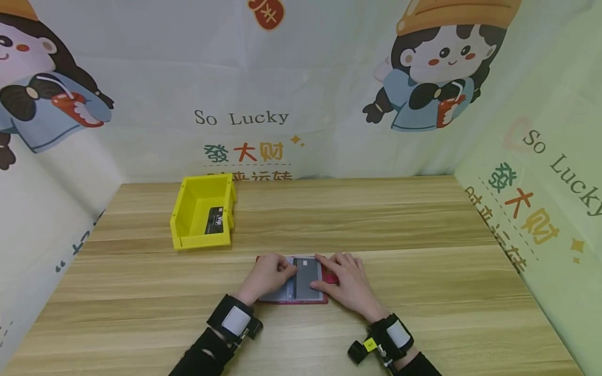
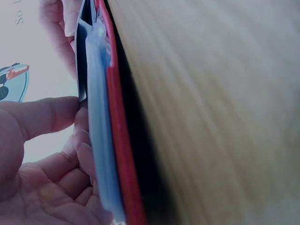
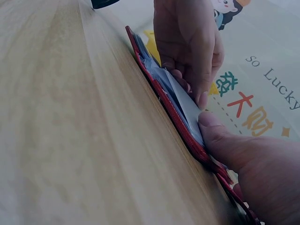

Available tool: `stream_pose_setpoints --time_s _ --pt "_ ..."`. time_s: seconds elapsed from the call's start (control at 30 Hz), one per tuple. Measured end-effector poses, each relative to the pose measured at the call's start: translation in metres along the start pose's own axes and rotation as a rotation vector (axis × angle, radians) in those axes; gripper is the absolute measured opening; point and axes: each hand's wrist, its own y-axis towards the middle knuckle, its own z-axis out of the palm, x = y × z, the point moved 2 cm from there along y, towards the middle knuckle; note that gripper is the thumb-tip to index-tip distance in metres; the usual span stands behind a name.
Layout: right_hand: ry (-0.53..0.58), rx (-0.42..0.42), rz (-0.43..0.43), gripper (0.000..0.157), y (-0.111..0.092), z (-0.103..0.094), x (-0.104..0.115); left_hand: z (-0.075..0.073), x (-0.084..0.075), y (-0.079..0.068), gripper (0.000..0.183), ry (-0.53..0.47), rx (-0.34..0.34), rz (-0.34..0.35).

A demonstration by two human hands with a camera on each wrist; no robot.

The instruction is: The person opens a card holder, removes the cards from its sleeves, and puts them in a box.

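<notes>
A red card holder [image 1: 324, 301] lies spread on the table with its clear plastic sleeves [image 2: 96, 136] showing. A dark grey card [image 1: 307, 282] lies over the right-hand sleeve; how far it sits inside cannot be told. My left hand [image 1: 267, 275] pinches the card's left edge between thumb and finger, and the left wrist view shows that edge lifted off the sleeves. On the other side, my right hand [image 1: 347, 284] rests with extended fingers and thumb at the holder's right side. Its thumb [image 3: 213, 126] touches the card's near corner.
A yellow bin [image 1: 178, 230] stands on the wooden table [image 1: 400, 219] behind and left of the holder. Inside it lies a black card [image 1: 215, 220] marked VIP. A printed cloth [image 1: 329, 104] hangs behind the table and along both sides.
</notes>
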Motion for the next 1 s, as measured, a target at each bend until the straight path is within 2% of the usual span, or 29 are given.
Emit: stream_pose_setpoints --time_s 0.17,0.47,1.0 --pt "-0.001 0.002 0.001 0.064 0.0008 -0.0002 -0.0004 0.0006 -0.0001 0.0014 0.031 -0.007 -0.003 -0.002" --pt "-0.002 0.001 -0.001 0.063 0.0013 -0.0002 -0.0002 0.0013 0.0008 0.0017 0.027 0.003 -0.029 -0.014" --pt "-0.008 0.004 0.0 0.064 -0.0001 0.0005 -0.0004 -0.0005 0.0031 0.0019 0.025 -0.017 -0.031 -0.032"
